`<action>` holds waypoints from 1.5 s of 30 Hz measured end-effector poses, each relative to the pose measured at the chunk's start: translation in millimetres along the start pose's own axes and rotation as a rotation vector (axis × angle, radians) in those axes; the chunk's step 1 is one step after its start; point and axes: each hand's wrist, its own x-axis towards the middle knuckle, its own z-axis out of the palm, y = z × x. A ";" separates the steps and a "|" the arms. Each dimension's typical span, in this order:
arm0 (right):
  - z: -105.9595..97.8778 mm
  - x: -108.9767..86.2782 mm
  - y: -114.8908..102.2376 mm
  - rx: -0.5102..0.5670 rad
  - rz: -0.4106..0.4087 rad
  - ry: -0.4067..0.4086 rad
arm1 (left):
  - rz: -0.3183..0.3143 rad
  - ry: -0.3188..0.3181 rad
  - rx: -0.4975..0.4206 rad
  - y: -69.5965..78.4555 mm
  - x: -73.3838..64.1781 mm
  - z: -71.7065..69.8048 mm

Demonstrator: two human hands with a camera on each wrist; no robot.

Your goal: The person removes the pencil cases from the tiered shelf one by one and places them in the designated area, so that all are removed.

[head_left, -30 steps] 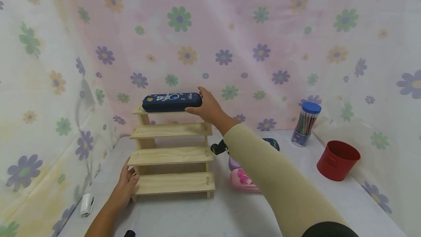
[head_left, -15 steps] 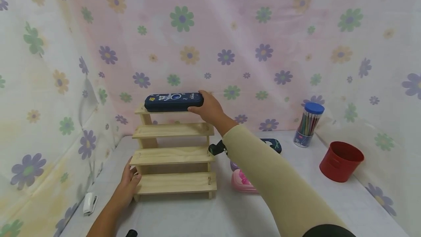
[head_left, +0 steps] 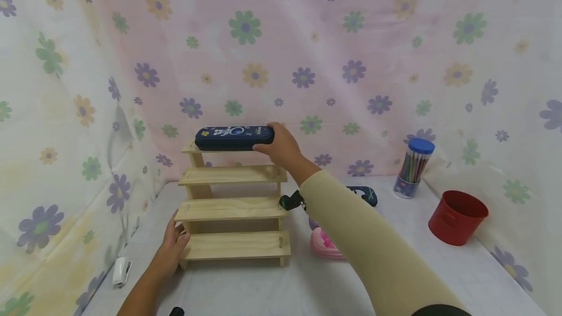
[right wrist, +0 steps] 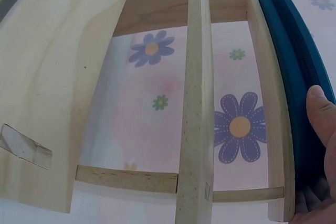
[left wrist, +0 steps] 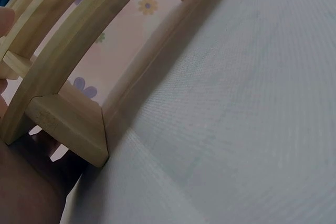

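Observation:
A navy zip pencil case (head_left: 234,138) with a space print lies along the top tier of a four-step wooden display rack (head_left: 232,174). My right hand (head_left: 283,149) grips the case's right end, its thumb on the front by the zip and the other fingers behind. The right wrist view shows the case (right wrist: 294,77) against the top board, with the thumb on its side. My left hand (head_left: 170,247) holds the rack's left side by the lower two tiers. In the left wrist view, part of that hand (left wrist: 26,182) curls round the rack's end (left wrist: 68,129).
Right of the rack lie a pink case (head_left: 322,245), a purple case and a dark case (head_left: 366,194), partly behind my right sleeve. Farther right stand a blue-lidded tub of pencils (head_left: 412,167) and a red bucket (head_left: 457,218). A white stapler-like object (head_left: 121,272) lies at left.
The whole head view has shifted slightly to the right. Both hands keep their places on the pencil case and the rack.

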 end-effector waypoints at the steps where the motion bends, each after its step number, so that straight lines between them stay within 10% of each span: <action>1: -0.1 -1.1 -0.5 0.008 0.004 0.003 | -0.005 -0.002 0.001 0.5 0.0 -0.3; 23: -3.3 -47.5 22.7 0.138 -0.072 0.143 | 0.081 -0.004 -0.037 0.5 0.3 1.6; 45: -13.4 -124.3 78.4 0.353 0.040 0.151 | 0.099 -0.005 -0.056 -1.5 -2.9 0.5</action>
